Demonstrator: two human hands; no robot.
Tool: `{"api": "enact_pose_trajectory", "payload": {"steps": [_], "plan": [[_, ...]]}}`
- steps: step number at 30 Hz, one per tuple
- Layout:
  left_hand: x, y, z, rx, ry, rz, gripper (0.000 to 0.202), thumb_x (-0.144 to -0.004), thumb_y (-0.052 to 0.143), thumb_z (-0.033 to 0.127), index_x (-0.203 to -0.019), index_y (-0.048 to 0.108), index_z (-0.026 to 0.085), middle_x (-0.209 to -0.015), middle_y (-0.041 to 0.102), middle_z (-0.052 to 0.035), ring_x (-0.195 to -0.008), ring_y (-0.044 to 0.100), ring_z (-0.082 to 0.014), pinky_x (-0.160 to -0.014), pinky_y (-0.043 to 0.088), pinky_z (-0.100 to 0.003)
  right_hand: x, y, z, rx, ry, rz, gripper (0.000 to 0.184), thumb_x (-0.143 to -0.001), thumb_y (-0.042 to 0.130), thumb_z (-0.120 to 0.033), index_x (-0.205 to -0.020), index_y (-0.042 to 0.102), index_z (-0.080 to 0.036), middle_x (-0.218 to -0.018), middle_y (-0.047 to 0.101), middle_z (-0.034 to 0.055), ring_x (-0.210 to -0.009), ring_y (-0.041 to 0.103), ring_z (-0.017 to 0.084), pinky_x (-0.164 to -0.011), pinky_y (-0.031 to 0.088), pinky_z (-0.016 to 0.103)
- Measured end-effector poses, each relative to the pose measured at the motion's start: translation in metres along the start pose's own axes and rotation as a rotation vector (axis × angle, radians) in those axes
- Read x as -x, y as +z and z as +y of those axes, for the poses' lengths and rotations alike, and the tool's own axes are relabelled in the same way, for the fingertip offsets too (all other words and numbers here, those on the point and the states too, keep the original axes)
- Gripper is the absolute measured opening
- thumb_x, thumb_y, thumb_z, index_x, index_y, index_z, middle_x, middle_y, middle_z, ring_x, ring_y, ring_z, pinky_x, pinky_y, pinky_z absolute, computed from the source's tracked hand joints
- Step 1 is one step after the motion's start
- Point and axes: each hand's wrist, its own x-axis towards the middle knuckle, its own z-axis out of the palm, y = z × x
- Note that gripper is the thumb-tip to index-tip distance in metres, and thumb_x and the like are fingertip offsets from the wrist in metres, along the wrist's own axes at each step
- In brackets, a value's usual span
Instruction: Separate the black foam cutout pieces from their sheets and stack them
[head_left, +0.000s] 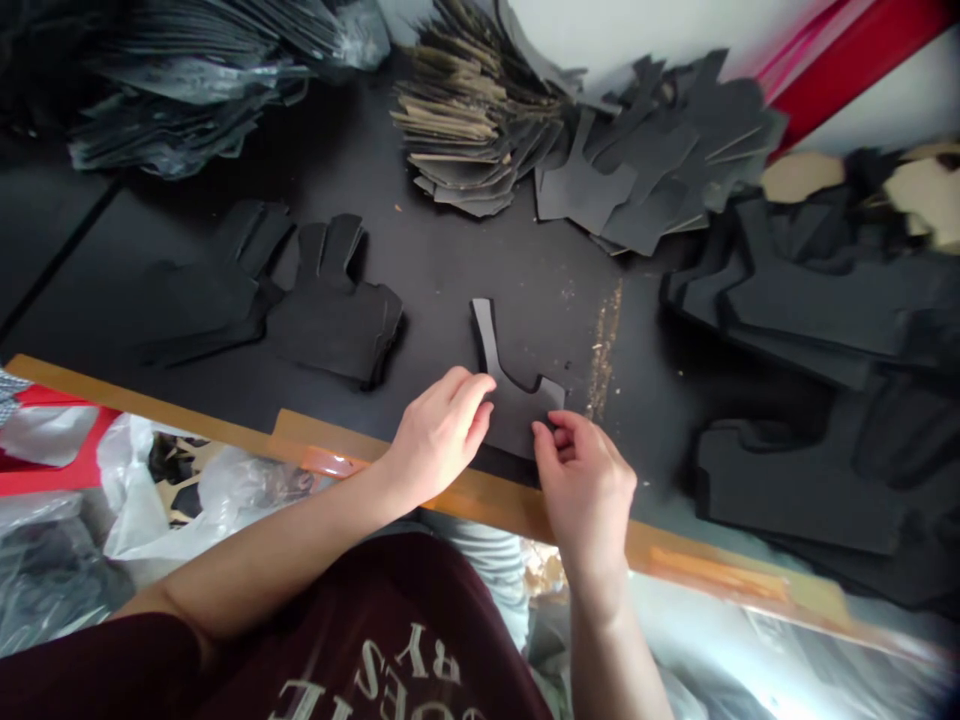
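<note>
The left hand (439, 435) and right hand (585, 485) hold a black foam cutout (514, 415) in closed fingers, on the surface (450, 270).

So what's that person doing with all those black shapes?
A person's left hand and right hand are both on a black cut-out piece, which lies flat near the edge of a dark table. The right hand's fingers are at its edge. More cut-outs lie to the left, and piles of similar pieces sit farther back.
</note>
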Motion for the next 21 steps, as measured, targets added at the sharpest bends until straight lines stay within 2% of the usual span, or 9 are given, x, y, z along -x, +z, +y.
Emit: {"api": "enact_pose_trajectory", "payload": {"steps": [9,16,21], "plan": [[0.001,0.001,0.000,-0.013,0.012,-0.026,0.016,-0.091,0.042,0.013,-0.103,0.052,0.016,-0.086,0.057,-0.0051,-0.074,0.056,-0.0151,-0.070,0.048,-0.027,-0.005,-0.002,0.003,0.085,-0.065,-0.074,0.022,-0.087,0.050,-0.035,-0.087,0.061,-0.016,-0.065,0.057,0.0001,-0.057,0.053,0.011,-0.051,0.038,0.022],[-0.001,-0.003,0.002,-0.090,0.013,-0.072,0.015,-0.091,0.044,0.015,-0.105,0.050,0.016,-0.087,0.056,-0.0046,-0.076,0.057,-0.0164,-0.067,0.047,-0.027,-0.012,-0.010,-0.009,0.408,-0.126,-0.273,0.015,-0.089,0.051,-0.031,-0.091,0.056,-0.017,-0.075,0.057,0.0014,-0.050,0.048,0.008,-0.042,0.023,0.021],[-0.005,-0.011,0.006,-0.250,-0.020,-0.116,0.019,-0.090,0.050,0.021,-0.109,0.049,0.016,-0.083,0.059,-0.0038,-0.076,0.059,-0.0188,-0.062,0.045,-0.028,-0.013,-0.016,-0.014,0.564,-0.107,-0.305,0.020,-0.088,0.053,-0.038,-0.093,0.055,-0.019,-0.084,0.054,0.0030,-0.052,0.049,0.008,-0.044,0.019,0.021]]}}
